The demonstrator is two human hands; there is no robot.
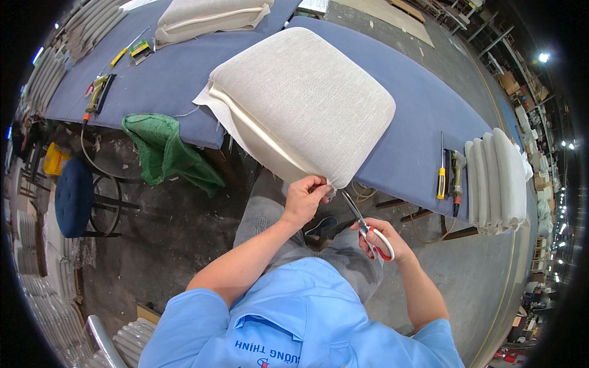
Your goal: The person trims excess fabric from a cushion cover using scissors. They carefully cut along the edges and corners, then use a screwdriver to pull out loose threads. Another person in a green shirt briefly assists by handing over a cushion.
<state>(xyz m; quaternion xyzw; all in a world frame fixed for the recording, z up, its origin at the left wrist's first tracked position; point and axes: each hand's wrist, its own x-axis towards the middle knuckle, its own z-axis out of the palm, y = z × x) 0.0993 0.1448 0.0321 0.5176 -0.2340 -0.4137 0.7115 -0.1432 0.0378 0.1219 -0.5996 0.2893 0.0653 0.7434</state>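
fingers (pixel 319 181) of the left hand (pixel 300 201) pinch a tuft of loose cloth (pixel 332 191) at the near corner of a pale cushion (pixel 304 104), thumb and forefinger close together. the cushion lies on a blue padded table (pixel 423 141) in front of the person, its near corner and left side jutting out past the table's edge toward the lap; a whitish flap (pixel 245 136) with a frayed edge runs along that left side. the right hand (pixel 388 241) is closed around the red and white handles of a pair of scissors (pixel 363 228), whose blades point up and to the left, tips just beside the pinched corner; whether the blades touch the cloth i cannot tell. near the cushion's left side a green sack (pixel 165 150) hangs off a blue padded surface, where a staple gun (pixel 98 94), a yellow-handled screwdriver (pixel 119 57) and a small green and yellow box (pixel 140 53) lie. farther back rests another pale cushion (pixel 205 21). over on the right, a second screwdriver (pixel 441 178) and a second staple gun (pixel 456 175) lie side by side, next to a stack of pale pieces (pixel 498 178). at lower left, a round dark blue stool (pixel 74 197) stands on the dark floor (pixel 162 227), near a yellow bucket (pixel 56 159).
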